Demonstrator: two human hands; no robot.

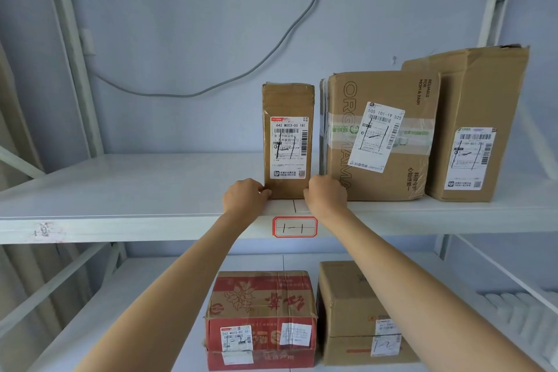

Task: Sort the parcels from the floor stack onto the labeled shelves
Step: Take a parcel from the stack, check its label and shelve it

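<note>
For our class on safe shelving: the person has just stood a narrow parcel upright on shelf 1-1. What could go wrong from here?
1. The narrow parcel stands tall near the shelf's front edge; it may tip forward when the left hand and right hand let go.
2. Nudged right, it could knock the large box.

soft even bluish light, faint shadows, edges bowed.
</note>
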